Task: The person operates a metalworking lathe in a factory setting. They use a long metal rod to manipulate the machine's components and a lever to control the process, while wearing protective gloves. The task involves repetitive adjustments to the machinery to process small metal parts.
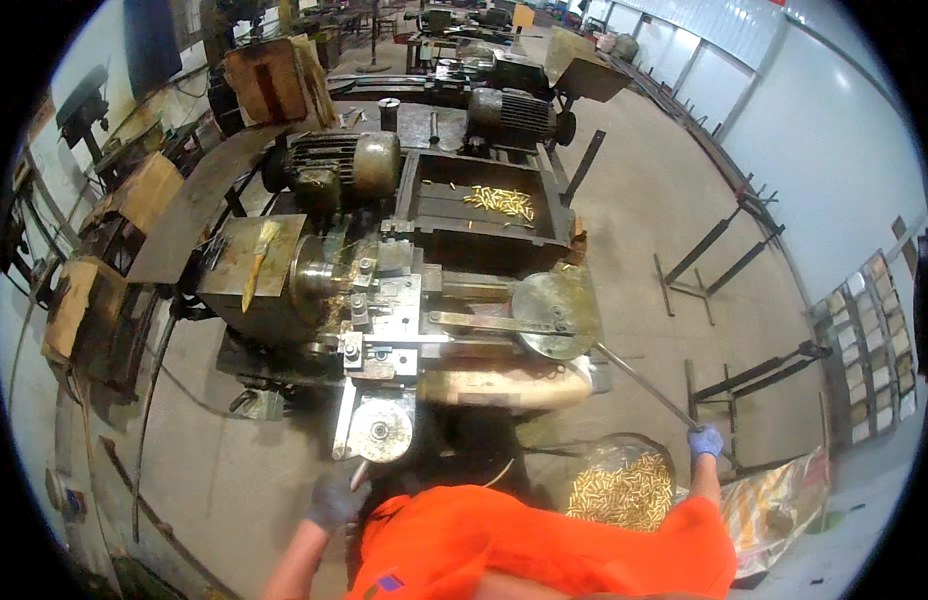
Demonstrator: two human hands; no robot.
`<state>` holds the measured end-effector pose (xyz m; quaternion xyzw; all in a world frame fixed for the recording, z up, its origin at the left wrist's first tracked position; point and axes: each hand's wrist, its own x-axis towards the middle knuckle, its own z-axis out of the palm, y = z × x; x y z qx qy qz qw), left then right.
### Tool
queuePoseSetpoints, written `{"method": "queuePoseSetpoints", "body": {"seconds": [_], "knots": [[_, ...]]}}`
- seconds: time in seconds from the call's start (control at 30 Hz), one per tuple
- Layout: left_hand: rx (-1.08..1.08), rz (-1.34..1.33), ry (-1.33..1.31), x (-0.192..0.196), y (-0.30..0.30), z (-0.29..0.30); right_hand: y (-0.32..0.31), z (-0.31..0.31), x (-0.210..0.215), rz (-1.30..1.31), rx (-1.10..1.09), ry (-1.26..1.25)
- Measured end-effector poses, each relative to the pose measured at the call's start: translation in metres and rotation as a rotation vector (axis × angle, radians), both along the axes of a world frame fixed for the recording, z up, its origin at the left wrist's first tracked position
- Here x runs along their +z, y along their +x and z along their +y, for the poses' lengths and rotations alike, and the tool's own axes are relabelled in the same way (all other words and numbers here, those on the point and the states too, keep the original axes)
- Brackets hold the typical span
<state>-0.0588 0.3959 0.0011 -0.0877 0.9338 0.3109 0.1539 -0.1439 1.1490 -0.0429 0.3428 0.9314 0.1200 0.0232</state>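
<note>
My left hand (pixel 334 503), in a dark grey glove, is closed round the short crank handle (pixel 360 474) below a round handwheel (pixel 381 431) at the near end of the lathe's slide. Stretched out to the right, my right hand (pixel 705 441) wears a blue glove and grips the end of a long metal lever (pixel 646 383). That lever runs up to a round metal plate (pixel 556 338) with a flat bar (pixel 484 322) across it. The lathe's spindle (pixel 314 275) and tool posts (pixel 359 305) stand left of the plate.
A metal tray (pixel 439 208) holds a scatter of small brass pieces (pixel 504 202). More fill a basin (pixel 604 460) beside my right leg, near a striped sack (pixel 779 505). A brush (pixel 256 265) lies on the headstock. Motors (pixel 359 165) stand behind; metal stands (pixel 719 255) are at right.
</note>
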Motion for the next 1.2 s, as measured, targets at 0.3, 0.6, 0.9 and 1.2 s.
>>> {"method": "queuePoseSetpoints", "body": {"seconds": [0.3,0.6,0.9,1.2], "knots": [[-0.002,-0.026,0.022,0.003,0.0,0.001,-0.005,-0.008,0.004,-0.07,-0.077,-0.01],[0.01,-0.087,0.044,0.006,-0.002,0.001,0.003,-0.014,0.008,-0.043,-0.133,-0.007],[-0.052,-0.004,0.03,0.005,-0.002,-0.002,0.012,-0.029,0.013,-0.051,-0.142,-0.021],[-0.054,0.006,0.011,0.003,0.0,-0.003,0.021,-0.029,0.009,-0.04,-0.162,-0.01]]}}
